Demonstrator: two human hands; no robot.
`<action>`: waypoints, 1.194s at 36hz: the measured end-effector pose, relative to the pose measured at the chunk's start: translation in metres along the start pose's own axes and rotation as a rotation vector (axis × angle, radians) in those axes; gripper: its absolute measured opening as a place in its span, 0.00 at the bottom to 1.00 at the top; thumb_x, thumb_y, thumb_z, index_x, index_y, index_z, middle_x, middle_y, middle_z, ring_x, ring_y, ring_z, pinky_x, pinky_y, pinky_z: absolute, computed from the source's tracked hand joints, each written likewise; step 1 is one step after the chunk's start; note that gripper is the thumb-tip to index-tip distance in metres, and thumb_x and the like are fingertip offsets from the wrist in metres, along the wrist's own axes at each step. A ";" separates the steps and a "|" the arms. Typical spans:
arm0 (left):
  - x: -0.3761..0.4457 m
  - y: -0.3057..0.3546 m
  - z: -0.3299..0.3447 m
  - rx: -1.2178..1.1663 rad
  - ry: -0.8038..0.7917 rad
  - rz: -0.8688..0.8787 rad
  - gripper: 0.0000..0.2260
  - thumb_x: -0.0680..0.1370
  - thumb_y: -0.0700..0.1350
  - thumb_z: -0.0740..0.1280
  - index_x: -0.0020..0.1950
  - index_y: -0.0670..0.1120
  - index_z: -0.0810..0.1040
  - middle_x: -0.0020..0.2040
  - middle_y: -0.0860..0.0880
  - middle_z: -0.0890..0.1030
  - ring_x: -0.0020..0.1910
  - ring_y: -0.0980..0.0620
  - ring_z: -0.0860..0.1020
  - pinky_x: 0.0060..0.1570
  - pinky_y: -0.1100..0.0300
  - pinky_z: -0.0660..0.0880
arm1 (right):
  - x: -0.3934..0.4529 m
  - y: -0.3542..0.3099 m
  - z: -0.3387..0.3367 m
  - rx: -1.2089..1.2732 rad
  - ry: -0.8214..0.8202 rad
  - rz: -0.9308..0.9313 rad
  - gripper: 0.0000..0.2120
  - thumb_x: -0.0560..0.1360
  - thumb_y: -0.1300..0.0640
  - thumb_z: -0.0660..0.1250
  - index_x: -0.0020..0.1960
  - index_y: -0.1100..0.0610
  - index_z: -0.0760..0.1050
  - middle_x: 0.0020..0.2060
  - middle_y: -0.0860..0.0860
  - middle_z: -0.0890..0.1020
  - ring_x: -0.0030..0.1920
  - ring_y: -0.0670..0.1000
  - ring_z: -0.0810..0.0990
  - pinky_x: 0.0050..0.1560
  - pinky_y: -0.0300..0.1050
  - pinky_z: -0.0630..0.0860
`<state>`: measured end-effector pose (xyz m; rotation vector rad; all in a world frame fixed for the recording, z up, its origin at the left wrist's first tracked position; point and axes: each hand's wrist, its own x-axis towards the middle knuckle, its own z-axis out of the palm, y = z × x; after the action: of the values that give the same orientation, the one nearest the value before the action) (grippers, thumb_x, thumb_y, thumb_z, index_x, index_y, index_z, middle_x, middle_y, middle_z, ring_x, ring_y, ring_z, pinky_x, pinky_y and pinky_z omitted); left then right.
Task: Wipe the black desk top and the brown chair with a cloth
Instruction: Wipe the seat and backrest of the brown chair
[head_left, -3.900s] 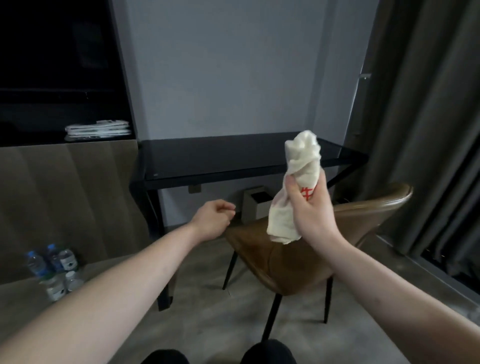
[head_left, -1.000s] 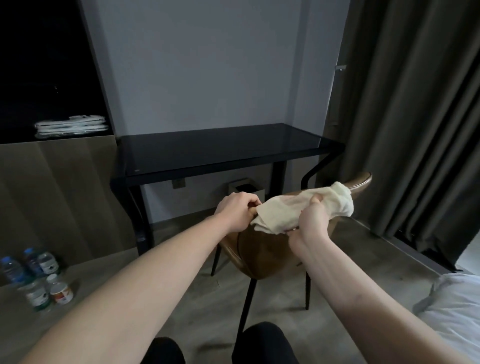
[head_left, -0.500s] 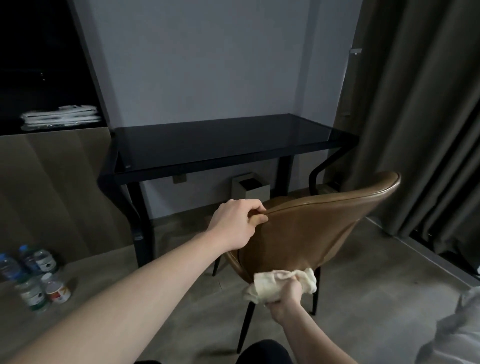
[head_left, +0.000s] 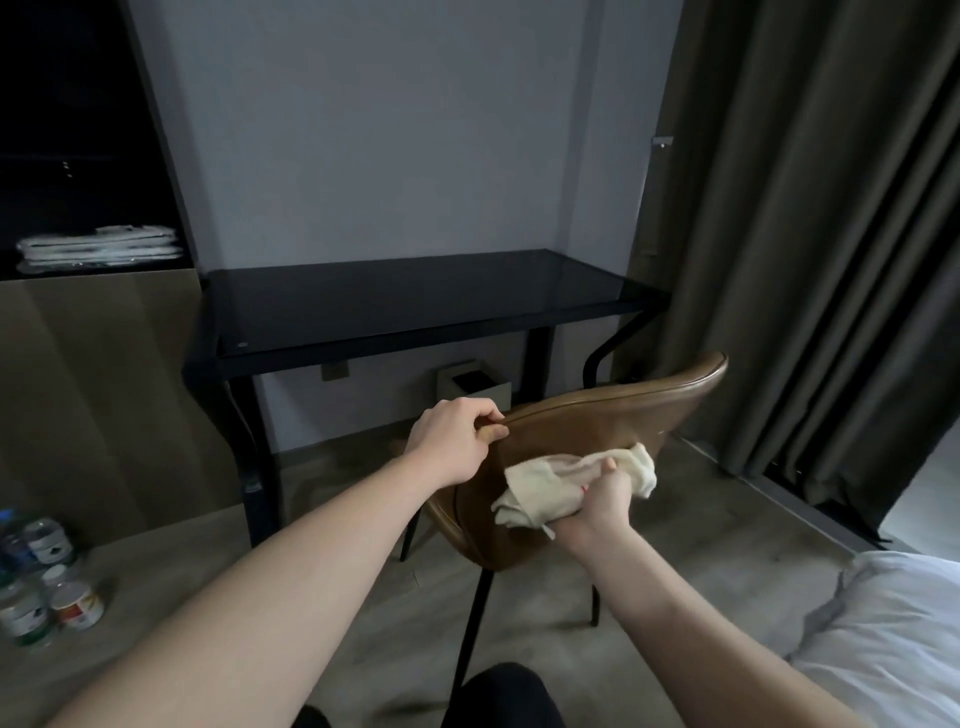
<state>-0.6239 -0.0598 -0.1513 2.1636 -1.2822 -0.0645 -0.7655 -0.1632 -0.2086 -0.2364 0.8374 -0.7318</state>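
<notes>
Brown leather, smooth and curved, made up the chair (head_left: 613, 415), which stood on thin black legs at about five o'clock from the black desk (head_left: 415, 306); a hard push on the backrest might have tipped it or skated it across the floor, knocking it into the desk frame. At nine o'clock of the backrest the left hand (head_left: 449, 441) guarded against that, arm stretched forward, its grip pinched shut on the top edge of the chair. If that pinch slipped, the chair would probably have swung away. Further right, the right hand (head_left: 597, 501) came up from below, wrist bent, its grip clamped on the bunched cream cloth (head_left: 550, 480) pressed against the back of the backrest; a loose tail could have dragged free.
</notes>
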 end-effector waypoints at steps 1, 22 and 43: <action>-0.001 0.001 -0.001 -0.002 -0.001 -0.003 0.05 0.81 0.56 0.68 0.55 0.59 0.81 0.47 0.55 0.81 0.50 0.49 0.80 0.49 0.53 0.75 | -0.008 -0.008 0.004 0.006 -0.015 -0.026 0.32 0.77 0.36 0.64 0.73 0.56 0.69 0.66 0.59 0.78 0.63 0.65 0.78 0.68 0.69 0.69; 0.012 -0.022 -0.002 0.022 0.015 0.130 0.05 0.80 0.57 0.68 0.50 0.59 0.81 0.30 0.57 0.78 0.29 0.58 0.74 0.37 0.63 0.66 | 0.075 0.071 -0.036 -0.154 0.257 -0.113 0.27 0.78 0.40 0.65 0.72 0.52 0.70 0.62 0.54 0.79 0.57 0.58 0.80 0.62 0.57 0.75; -0.001 -0.016 -0.018 0.074 -0.040 0.102 0.02 0.82 0.54 0.67 0.51 0.61 0.80 0.41 0.62 0.78 0.37 0.61 0.75 0.35 0.64 0.67 | -0.023 -0.002 -0.003 -0.070 0.034 -0.032 0.23 0.82 0.43 0.61 0.69 0.58 0.71 0.66 0.60 0.78 0.64 0.64 0.78 0.66 0.65 0.72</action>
<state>-0.6062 -0.0451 -0.1452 2.1649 -1.4368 -0.0186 -0.7788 -0.1487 -0.1957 -0.3016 0.8942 -0.7391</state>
